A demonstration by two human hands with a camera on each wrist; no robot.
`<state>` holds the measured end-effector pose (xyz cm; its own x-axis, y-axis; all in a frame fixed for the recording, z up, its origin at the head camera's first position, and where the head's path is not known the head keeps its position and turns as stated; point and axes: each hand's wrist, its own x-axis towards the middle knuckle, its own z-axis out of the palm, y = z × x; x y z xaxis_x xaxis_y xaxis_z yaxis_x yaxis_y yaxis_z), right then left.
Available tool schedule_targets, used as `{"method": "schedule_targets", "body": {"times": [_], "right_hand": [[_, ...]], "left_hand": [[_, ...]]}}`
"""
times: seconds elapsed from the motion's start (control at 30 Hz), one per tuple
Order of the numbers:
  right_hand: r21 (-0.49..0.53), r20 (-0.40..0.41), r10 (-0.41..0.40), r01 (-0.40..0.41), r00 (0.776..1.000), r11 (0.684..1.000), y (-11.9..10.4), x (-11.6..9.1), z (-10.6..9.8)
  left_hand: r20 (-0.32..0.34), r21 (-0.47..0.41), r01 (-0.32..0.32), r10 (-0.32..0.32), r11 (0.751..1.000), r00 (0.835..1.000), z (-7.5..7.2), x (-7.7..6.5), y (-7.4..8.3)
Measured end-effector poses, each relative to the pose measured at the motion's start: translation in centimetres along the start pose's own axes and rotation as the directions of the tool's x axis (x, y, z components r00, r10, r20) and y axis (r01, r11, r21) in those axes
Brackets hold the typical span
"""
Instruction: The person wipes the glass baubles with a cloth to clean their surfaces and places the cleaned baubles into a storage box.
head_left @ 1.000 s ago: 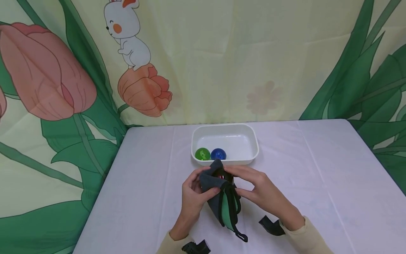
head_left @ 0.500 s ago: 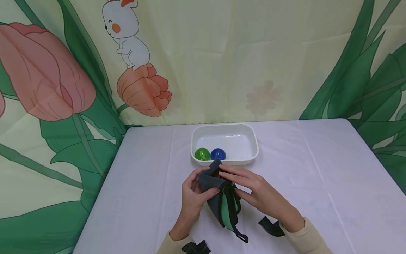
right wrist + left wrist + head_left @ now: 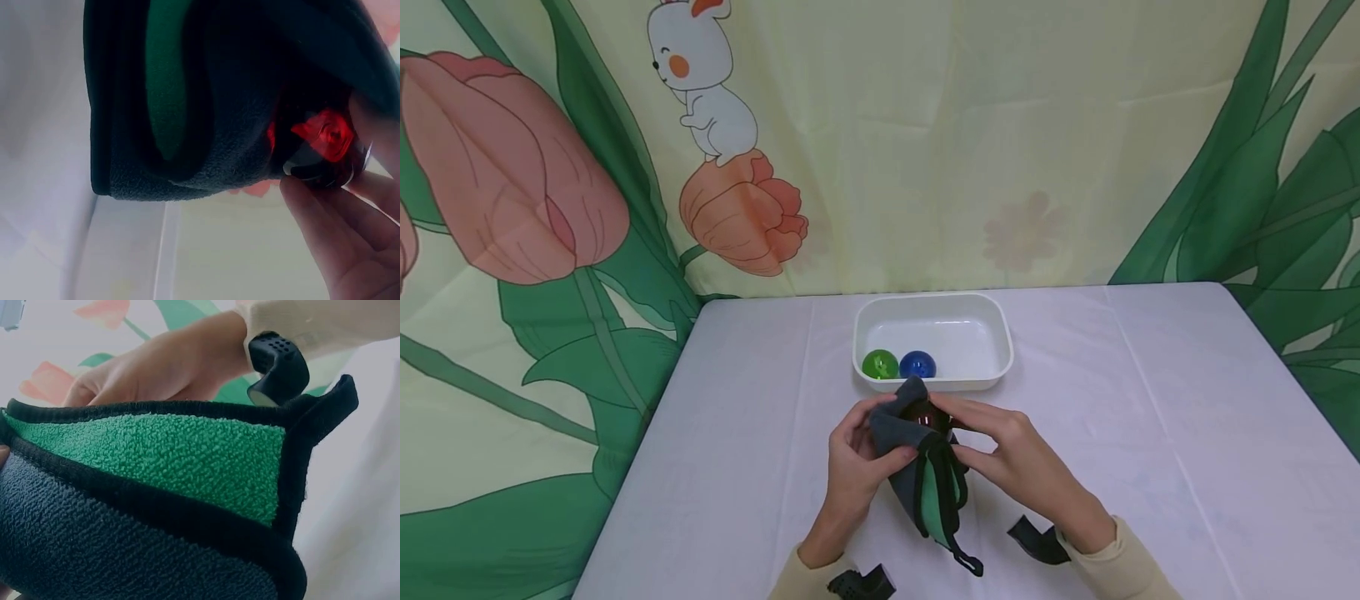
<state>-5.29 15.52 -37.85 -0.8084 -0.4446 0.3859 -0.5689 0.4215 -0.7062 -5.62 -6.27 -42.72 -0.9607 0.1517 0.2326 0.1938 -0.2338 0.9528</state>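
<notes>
A towelling cloth point(image 3: 897, 429), dark blue-grey on one side and green on the other, is folded around a dark red glass ball point(image 3: 929, 414). My left hand point(image 3: 856, 462) grips the cloth from the left, thumb over its near side. On the right, my right hand point(image 3: 1022, 454) holds the ball between its fingers and thumb. In the right wrist view the glossy ball point(image 3: 325, 134) shows at the cloth's opening with fingertips against it. The left wrist view is filled by the cloth's green side point(image 3: 181, 459) and black edging; the ball is hidden there.
Just beyond the hands stands a white tray point(image 3: 992, 379), with a green glass ball point(image 3: 880, 364) and a blue glass ball point(image 3: 917, 364) side by side in it. A white cloth covers the table point(image 3: 737, 433). A printed curtain point(image 3: 880, 167) hangs behind the table's far edge.
Half a second ago the right fingers reached over the ball and mostly covered it. They have drawn back to its right side, exposing more of it. The left hand keeps its grip.
</notes>
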Motion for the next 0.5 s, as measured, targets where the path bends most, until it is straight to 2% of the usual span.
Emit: {"method": "schedule_targets", "body": {"times": [0.27, 0.5], "right_hand": [[-0.070, 0.039, -0.145, 0.148, 0.989, 0.987, 0.4, 0.0, -0.7], [-0.081, 0.041, -0.311, 0.314, 0.949, 0.946, 1.1, 0.1, -0.7]], "left_hand": [[-0.015, -0.022, 0.016, -0.016, 1.000, 1.000, 0.1, 0.0, 0.0], [-0.034, -0.035, 0.025, -0.026, 0.999, 0.999, 0.3, 0.1, 0.2]]}}
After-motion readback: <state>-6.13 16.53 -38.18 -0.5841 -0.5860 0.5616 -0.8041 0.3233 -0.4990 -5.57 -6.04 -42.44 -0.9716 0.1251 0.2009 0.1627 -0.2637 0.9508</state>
